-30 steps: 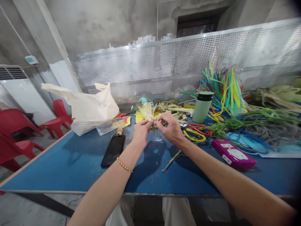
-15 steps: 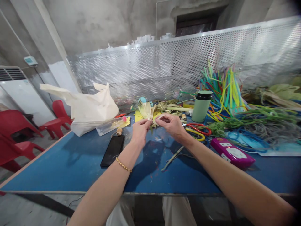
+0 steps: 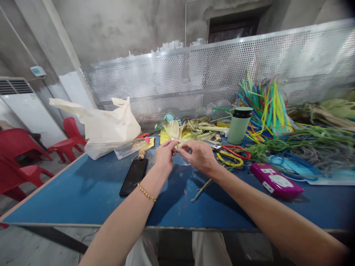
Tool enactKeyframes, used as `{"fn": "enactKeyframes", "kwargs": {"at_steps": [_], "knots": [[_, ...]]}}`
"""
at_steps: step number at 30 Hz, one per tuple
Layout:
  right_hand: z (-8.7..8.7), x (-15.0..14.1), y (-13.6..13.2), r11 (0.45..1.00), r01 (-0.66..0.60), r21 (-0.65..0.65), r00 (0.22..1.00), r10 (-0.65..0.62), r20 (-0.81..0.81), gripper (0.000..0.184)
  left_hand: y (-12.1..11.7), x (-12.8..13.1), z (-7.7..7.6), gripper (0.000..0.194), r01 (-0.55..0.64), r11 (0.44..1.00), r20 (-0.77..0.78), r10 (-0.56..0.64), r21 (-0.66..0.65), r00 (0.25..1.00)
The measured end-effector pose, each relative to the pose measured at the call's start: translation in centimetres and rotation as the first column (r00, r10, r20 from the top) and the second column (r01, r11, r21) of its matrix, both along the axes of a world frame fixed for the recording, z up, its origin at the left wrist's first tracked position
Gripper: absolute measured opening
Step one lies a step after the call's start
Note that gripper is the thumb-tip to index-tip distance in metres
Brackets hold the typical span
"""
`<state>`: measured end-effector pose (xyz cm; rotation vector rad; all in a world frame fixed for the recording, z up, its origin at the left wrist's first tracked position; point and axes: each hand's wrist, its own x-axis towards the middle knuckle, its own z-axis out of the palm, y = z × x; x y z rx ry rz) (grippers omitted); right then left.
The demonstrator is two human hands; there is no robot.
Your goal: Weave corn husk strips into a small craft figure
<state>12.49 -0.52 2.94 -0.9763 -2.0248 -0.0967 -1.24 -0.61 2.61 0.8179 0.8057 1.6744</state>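
Pinched in my left hand (image 3: 165,153) is the base of a flower-like piece of pale corn husk (image 3: 172,129), its petals spreading upward. My right hand (image 3: 200,153) meets it from the right, with thumb and forefinger closed near the base; whatever they grip is too small to make out. Just right of that hand lie scissors (image 3: 235,150) with red and yellow handles. Loose dried husk strips (image 3: 201,125) are heaped behind my hands, over some yellow paper (image 3: 164,137). Under my right wrist a thin stalk (image 3: 202,190) rests on the blue table (image 3: 91,207).
Left of my hands are a black phone (image 3: 133,177), a clear bottle (image 3: 130,148) and a white plastic bag (image 3: 109,127). To the right stand a green tumbler (image 3: 239,126), a purple box (image 3: 276,180), colourful pipe cleaners (image 3: 266,107) and tangled green cords (image 3: 294,144). A perforated metal panel (image 3: 155,87) closes the back.
My right hand drew slightly away to the right, then came back in low against the husk base. My left hand keeps its pinch, with the husk flower nearly in place.
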Motion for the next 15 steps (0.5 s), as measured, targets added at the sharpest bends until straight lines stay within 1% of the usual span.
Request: {"fn": "enactKeyframes", "kwargs": {"at_steps": [2,3,8,13,15], "knots": [[-0.25,-0.19,0.05,0.999,0.049,-0.011,0.999,-0.049,0.022,0.017,-0.09,-0.06,0.05,0.024,0.01,1.0,0.013,-0.01,-0.023,1.0],[-0.28,-0.24,0.09,0.998,0.052,-0.033,0.999,-0.052,0.015,0.017,-0.13,-0.08,0.08,0.025,0.01,1.0,0.014,-0.01,-0.03,1.0],[-0.04,-0.29,0.27,0.983,-0.032,-0.182,0.993,0.01,-0.117,0.027,-0.19,0.06,0.13,0.027,-0.001,0.999,0.016,0.001,-0.044,1.0],[-0.22,-0.43,0.48,0.977,-0.015,-0.215,0.989,-0.017,-0.148,0.017,-0.21,0.32,-0.08,0.025,-0.029,0.998,-0.056,0.026,-0.059,0.998],[-0.24,-0.52,0.52,0.964,-0.054,-0.26,0.977,-0.003,-0.215,0.016,-0.19,0.34,-0.15,0.025,-0.039,0.997,-0.065,0.035,-0.059,0.997]]}}
